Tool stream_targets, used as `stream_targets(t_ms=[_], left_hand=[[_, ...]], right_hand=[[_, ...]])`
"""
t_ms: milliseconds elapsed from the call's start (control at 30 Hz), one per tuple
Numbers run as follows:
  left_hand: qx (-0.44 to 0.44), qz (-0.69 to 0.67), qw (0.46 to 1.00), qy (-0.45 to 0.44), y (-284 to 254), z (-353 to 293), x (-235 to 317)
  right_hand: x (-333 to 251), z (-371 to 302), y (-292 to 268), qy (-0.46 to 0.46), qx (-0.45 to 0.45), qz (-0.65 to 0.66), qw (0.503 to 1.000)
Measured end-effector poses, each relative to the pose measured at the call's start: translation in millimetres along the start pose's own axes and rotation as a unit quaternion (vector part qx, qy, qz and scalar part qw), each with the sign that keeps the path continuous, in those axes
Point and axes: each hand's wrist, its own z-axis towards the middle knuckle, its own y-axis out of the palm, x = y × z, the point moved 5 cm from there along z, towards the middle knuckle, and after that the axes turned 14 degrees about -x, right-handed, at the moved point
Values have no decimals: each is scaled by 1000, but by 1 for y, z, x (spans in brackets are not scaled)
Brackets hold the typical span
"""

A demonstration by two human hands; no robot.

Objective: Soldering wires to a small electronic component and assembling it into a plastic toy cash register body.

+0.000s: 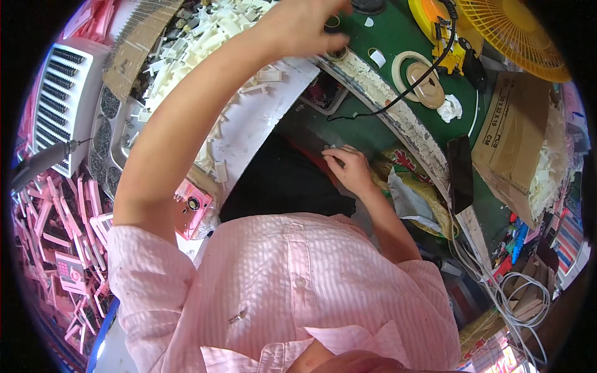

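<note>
My left hand point(301, 28) reaches over the far end of the green table point(388, 37), partly cut off by the picture's top edge. Its thumb and forefinger are apart. Small ring-shaped things point(336, 55) lie beside the thumb, on the table's worn edge. Under that arm spreads a heap of cream-white plastic parts point(214, 28) on a pale board point(264, 118). My right hand point(351, 168) hangs over the gap before my lap, right of the black cloth point(286, 186). Its fingers are bent together, with a tiny greyish thing at the tips that I cannot make out.
Pink plastic parts point(71, 273) fill the left side, below a white rack with black rods point(62, 105). A screwdriver-like tool point(46, 163) juts in there. On the right are a yellow fan point(516, 34), a cardboard box point(510, 130), a black cable point(398, 99) and tape rolls point(426, 84).
</note>
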Motion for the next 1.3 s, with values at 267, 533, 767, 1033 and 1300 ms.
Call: stream_targets(t_ms=[267,533,767,1033,1300], left_hand=[[-51,125,990,41,21,-15,23],[-54,-94,994,-2,1,-26,25],[-72,-151,986,25,-47,-93,65],[-75,-74,994,-23,-55,-136,79],[-45,-141,988,-52,-52,-148,70]], right_hand=[[2,-4,7,-42,11,-10,999],[-21,-1,-18,-12,18,313,950],[-137,48,-73,-235,-24,659,714],[-151,43,-53,-189,-92,683,699],[-145,33,-52,-181,-119,698,682]])
